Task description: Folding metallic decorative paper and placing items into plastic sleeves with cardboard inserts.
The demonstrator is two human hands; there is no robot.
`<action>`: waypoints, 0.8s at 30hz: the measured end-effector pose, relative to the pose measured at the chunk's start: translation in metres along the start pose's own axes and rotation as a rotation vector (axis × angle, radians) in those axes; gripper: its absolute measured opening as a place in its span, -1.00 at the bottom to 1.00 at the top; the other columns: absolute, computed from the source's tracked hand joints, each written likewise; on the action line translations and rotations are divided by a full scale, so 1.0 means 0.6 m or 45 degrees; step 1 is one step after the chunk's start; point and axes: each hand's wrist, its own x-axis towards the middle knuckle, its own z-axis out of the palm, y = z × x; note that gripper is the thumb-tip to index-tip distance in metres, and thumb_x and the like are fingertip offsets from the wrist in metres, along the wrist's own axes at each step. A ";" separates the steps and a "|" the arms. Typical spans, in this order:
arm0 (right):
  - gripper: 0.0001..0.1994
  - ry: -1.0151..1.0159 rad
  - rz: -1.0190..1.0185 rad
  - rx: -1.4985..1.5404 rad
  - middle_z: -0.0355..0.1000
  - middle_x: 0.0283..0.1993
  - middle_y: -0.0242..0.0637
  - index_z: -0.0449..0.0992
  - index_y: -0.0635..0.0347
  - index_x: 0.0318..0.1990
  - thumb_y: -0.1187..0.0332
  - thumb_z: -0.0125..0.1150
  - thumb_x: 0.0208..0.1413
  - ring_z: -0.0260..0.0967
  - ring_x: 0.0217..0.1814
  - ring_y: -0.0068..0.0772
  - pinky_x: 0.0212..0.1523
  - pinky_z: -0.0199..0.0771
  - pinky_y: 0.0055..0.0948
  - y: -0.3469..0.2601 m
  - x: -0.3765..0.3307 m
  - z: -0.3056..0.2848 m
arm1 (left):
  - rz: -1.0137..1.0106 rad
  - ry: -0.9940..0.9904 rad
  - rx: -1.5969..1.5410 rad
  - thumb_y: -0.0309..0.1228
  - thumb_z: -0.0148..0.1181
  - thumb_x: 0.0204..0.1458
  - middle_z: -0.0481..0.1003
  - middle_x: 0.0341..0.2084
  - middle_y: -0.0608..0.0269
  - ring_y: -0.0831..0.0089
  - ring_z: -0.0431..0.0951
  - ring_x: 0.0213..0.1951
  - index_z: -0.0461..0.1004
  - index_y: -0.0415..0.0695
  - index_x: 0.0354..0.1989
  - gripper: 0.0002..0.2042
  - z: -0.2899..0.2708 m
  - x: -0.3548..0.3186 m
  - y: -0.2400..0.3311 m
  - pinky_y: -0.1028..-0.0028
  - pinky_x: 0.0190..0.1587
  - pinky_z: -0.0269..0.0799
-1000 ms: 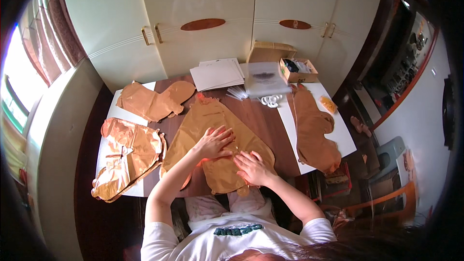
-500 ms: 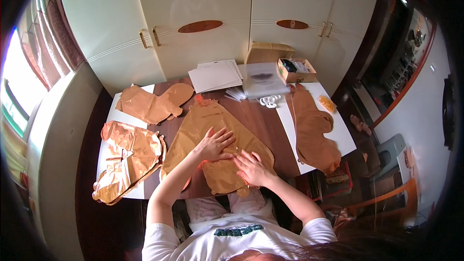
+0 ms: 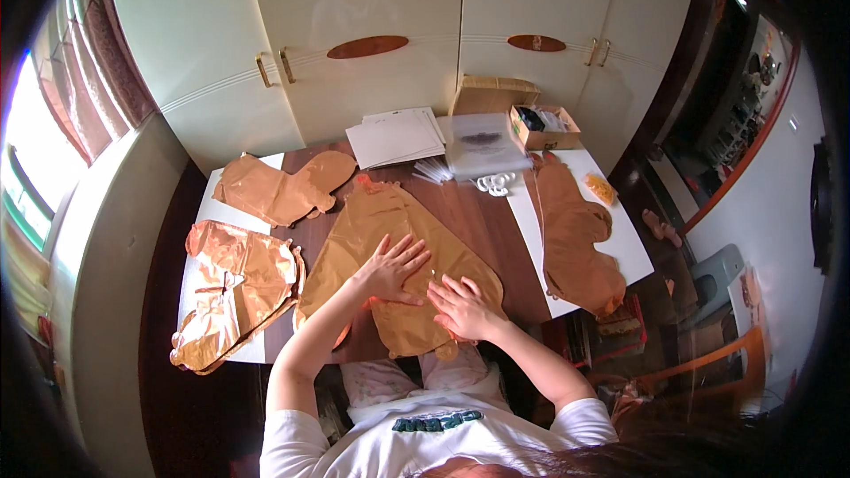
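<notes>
In front of me a flat, uninflated gold foil balloon [image 3: 443, 230] lies across the table, its wide end at the near edge. My left hand [image 3: 396, 267] rests on its middle with the fingers spread. Just to the right, my right hand [image 3: 462, 305] lies flat on the same foil, fingers stretched out. Neither hand grips anything. More flat foil balloons lie around it: a curved one [image 3: 283, 190] at the far left, a shiny crinkled pile [image 3: 239, 279] at the near left, and a wavy-edged one [image 3: 571, 239] on the right.
Along the back of the dark wooden table [image 3: 456, 208] are white sheets [image 3: 394, 137], thin white strips [image 3: 432, 170], a clear plastic packet [image 3: 485, 158], white ring-like pieces [image 3: 493, 184] and a small open box [image 3: 544, 134]. A yellow-orange packet [image 3: 600, 189] lies on the right.
My left thumb and hand have shifted slightly away from my right fingers, opening a small gap. The right hand and the balloons look almost unmoved.
</notes>
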 end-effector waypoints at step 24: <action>0.24 -0.491 0.107 -0.136 -0.20 0.40 -0.09 -0.15 0.23 0.33 -0.42 0.18 -0.45 -0.40 0.45 0.00 0.35 -0.34 -0.01 0.023 0.027 -0.056 | 0.016 0.010 -0.040 0.40 0.02 -0.31 -0.04 0.30 0.11 0.06 -0.14 0.33 -0.01 0.17 0.31 -0.03 -0.005 -0.003 0.001 -0.15 0.24 -0.24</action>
